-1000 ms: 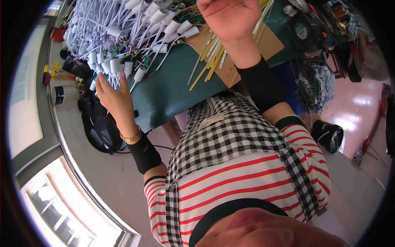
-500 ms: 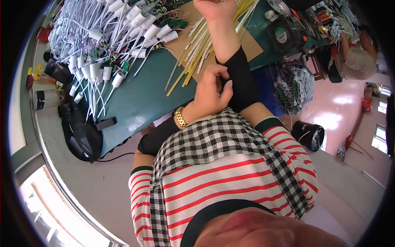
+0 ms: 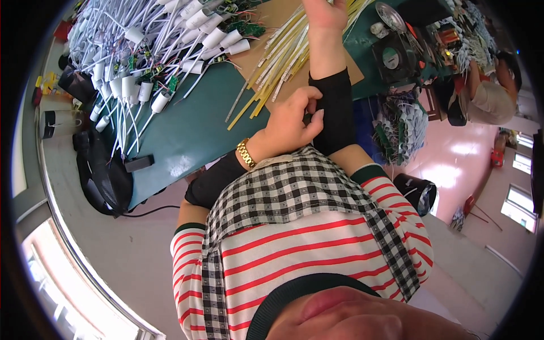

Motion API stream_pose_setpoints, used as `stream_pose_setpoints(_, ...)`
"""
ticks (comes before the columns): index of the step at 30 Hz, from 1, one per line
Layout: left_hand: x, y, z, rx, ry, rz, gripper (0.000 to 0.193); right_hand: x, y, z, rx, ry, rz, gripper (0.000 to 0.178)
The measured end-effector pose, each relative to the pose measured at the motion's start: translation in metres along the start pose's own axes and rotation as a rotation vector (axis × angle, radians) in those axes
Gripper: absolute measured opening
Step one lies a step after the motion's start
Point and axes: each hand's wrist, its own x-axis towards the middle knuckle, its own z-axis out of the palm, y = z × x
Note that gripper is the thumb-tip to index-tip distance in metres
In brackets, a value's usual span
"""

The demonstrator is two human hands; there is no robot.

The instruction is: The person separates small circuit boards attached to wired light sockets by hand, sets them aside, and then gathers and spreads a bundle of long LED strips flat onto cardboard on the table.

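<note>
My left hand (image 3: 289,122), with a gold watch on its wrist, is closed in front of the apron. Its curled fingers grip the side of the black oversleeve (image 3: 334,110) on my right forearm. My right hand (image 3: 327,14) reaches up at the top edge, palm side showing. Its fingers are mostly cut off, so what they do is hidden. Below that hand and beside it, a bundle of thin yellow and white strips (image 3: 283,59) lies on a brown cardboard sheet (image 3: 348,68).
A large heap of white cylinders with cables and green circuit boards (image 3: 136,51) covers the left of the green table (image 3: 198,122). A black fan-like device (image 3: 391,59) stands at the right. Another person (image 3: 493,99) sits far right. A black bin (image 3: 416,192) stands on the floor.
My right forearm has shifted slightly right and down, with the oversleeve now straighter on it. My left hand stays at the sleeve. The whole view has tilted slightly.
</note>
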Motion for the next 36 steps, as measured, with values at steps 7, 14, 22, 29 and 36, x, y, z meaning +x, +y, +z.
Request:
stream_pose_setpoints(7,0.021,0.007,-0.01,0.183,0.248,0.26,0.039,-0.014,0.032,0.011,0.062,0.128,-0.018,0.014)
stream_pose_setpoints(14,0.017,-0.013,-0.009,0.05,0.242,0.409,0.016,-0.009,0.009,-0.019,-0.68,0.132,-0.343,0.024)
stream_pose_setpoints(22,0.018,-0.006,-0.016,-0.388,-0.292,-0.085,0.02,-0.03,-0.018,0.026,-0.849,0.092,-0.589,0.021)
stream_pose_setpoints(29,0.019,-0.004,-0.038,-0.537,-0.541,-0.321,0.038,-0.011,-0.041,0.006,-0.469,0.323,-0.286,0.025)
stream_pose_setpoints(36,0.061,-0.028,-0.013,0.074,0.172,0.049,0.033,0.037,-0.007,-0.024,-0.26,0.244,-0.084,0.024)
